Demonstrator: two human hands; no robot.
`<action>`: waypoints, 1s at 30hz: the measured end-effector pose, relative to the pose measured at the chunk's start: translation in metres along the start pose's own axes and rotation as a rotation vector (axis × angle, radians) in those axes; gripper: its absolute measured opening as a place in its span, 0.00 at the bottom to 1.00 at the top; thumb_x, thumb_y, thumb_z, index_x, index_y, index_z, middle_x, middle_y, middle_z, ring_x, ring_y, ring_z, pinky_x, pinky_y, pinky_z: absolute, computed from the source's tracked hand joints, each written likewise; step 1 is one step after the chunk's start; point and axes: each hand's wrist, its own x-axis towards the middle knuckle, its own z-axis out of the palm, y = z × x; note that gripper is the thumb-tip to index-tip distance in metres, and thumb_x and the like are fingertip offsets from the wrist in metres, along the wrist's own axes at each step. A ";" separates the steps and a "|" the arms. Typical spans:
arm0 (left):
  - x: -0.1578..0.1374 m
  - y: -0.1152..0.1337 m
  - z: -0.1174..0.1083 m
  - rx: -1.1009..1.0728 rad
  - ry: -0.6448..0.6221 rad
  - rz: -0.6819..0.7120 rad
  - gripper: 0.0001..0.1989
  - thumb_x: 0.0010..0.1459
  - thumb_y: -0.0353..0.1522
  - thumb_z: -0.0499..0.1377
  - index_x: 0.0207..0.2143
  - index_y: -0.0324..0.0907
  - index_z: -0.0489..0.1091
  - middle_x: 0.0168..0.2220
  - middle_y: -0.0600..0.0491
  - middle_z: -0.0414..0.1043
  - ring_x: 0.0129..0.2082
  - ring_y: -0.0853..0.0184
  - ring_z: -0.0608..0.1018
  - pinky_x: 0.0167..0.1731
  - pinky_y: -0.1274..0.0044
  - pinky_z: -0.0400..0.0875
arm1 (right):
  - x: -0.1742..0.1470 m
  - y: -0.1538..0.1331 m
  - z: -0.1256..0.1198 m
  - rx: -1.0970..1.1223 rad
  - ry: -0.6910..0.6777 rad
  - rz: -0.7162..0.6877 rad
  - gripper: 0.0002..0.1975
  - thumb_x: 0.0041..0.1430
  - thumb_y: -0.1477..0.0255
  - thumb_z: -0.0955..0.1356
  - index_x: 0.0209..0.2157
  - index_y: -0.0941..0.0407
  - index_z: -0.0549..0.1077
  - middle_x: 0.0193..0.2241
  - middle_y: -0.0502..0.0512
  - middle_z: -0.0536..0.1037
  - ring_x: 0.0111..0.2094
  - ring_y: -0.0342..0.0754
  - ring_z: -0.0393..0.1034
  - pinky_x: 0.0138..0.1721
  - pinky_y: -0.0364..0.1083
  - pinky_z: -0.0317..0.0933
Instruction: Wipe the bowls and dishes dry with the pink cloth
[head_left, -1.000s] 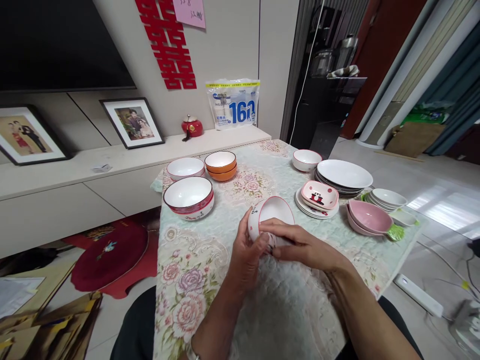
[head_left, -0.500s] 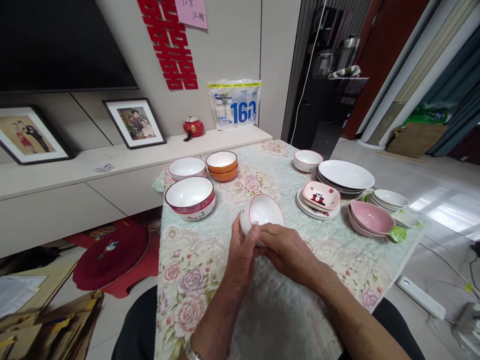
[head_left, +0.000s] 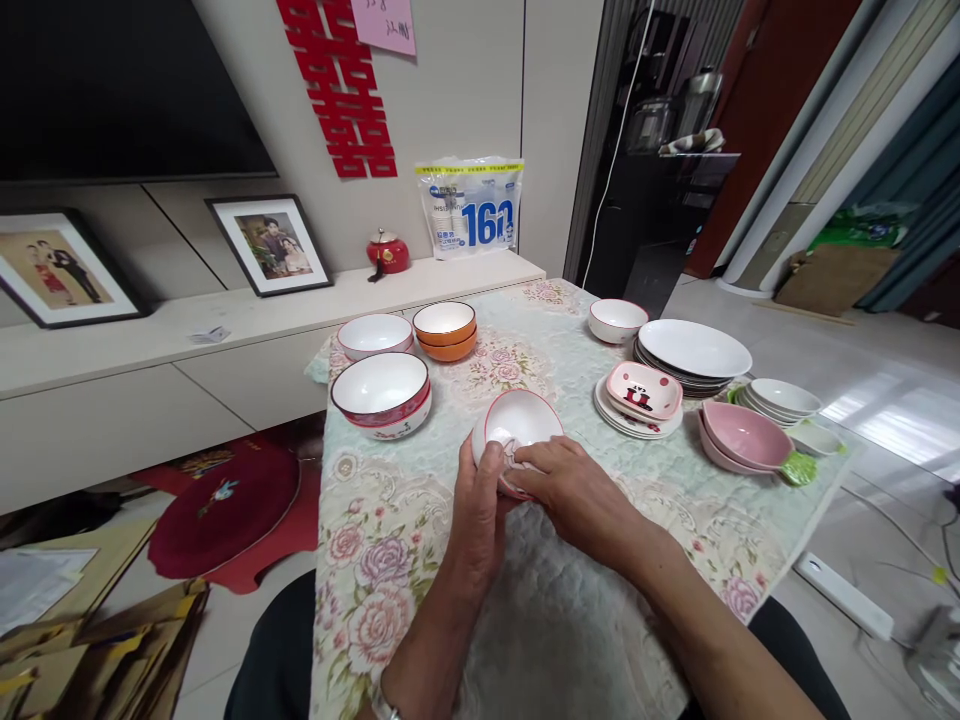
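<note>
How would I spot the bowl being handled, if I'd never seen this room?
Find the table covered in flowered cloth. Over its middle, the left hand holds, and the right hand touches, a red-rimmed white bowl. A similar bowl beside the big plates stands upright; this one is tilted.

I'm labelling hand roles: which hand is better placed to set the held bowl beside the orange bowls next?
Likely the left hand: it cups the held bowl on the side nearer the orange bowls. The right hand is at the bowl's right, farther from them.
</note>
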 end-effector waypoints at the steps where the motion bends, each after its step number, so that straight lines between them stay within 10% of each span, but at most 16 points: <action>1: 0.000 0.000 0.000 0.016 0.004 -0.007 0.28 0.57 0.44 0.64 0.57 0.44 0.63 0.42 0.51 0.75 0.38 0.64 0.79 0.40 0.71 0.76 | -0.001 0.001 0.002 -0.010 0.007 0.007 0.19 0.59 0.87 0.62 0.44 0.52 0.74 0.46 0.55 0.77 0.49 0.50 0.69 0.51 0.50 0.61; 9: -0.005 -0.008 0.010 0.020 -0.050 0.098 0.40 0.57 0.40 0.65 0.67 0.48 0.50 0.61 0.44 0.66 0.61 0.57 0.71 0.58 0.70 0.66 | 0.004 -0.014 0.018 0.316 0.253 0.122 0.06 0.64 0.79 0.63 0.38 0.55 0.69 0.39 0.54 0.75 0.39 0.47 0.70 0.39 0.45 0.64; 19: 0.001 -0.001 0.000 0.001 -0.003 0.006 0.32 0.58 0.44 0.63 0.62 0.47 0.57 0.49 0.48 0.73 0.41 0.62 0.80 0.40 0.70 0.77 | -0.002 0.002 0.010 -0.024 -0.019 0.010 0.26 0.58 0.89 0.61 0.52 0.51 0.72 0.54 0.58 0.73 0.55 0.55 0.67 0.54 0.55 0.61; 30: -0.005 -0.005 0.007 0.090 -0.046 0.136 0.38 0.60 0.42 0.63 0.68 0.48 0.51 0.70 0.46 0.54 0.68 0.59 0.60 0.62 0.73 0.61 | 0.007 -0.014 0.012 0.450 0.218 0.044 0.17 0.58 0.85 0.64 0.45 0.53 0.71 0.46 0.55 0.74 0.50 0.49 0.68 0.49 0.48 0.65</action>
